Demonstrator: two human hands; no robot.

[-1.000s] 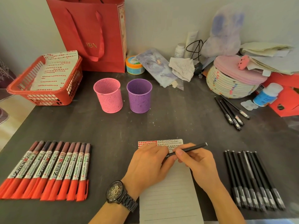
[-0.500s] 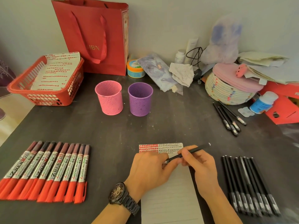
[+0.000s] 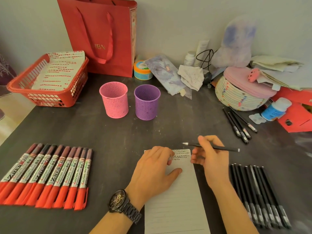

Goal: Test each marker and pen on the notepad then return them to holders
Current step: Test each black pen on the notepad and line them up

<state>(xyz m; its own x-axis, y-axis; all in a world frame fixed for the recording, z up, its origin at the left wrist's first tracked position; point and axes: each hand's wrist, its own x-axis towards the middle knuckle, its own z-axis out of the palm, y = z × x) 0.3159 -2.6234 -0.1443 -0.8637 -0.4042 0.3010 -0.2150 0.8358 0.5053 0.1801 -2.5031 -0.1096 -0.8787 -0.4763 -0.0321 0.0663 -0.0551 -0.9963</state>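
Note:
A lined notepad [image 3: 177,200] lies at the front middle of the dark table, with small ink marks along its top. My left hand [image 3: 152,173] rests on the pad, its fingers curled around what looks like a small grey pen cap [image 3: 169,158]. Just above the pad's top right corner, my right hand [image 3: 211,159] pinches an uncapped black pen [image 3: 224,148] with its tip pointing left. Behind stand an empty pink holder [image 3: 114,102] and an empty purple holder [image 3: 147,103]. Several red markers [image 3: 50,176] lie in a row on the left, several black pens [image 3: 258,195] on the right.
Three more black pens [image 3: 239,122] lie at the right back near a woven basket [image 3: 236,97]. A red plastic basket [image 3: 47,97] holding marked paper sits at the back left, with a red gift bag [image 3: 101,36] behind it. Clutter lines the wall.
Both hands were together on the pen over the pad's top. Now they have parted: the right hand has lifted the pen up and right with its tip bare, and the left stays on the pad.

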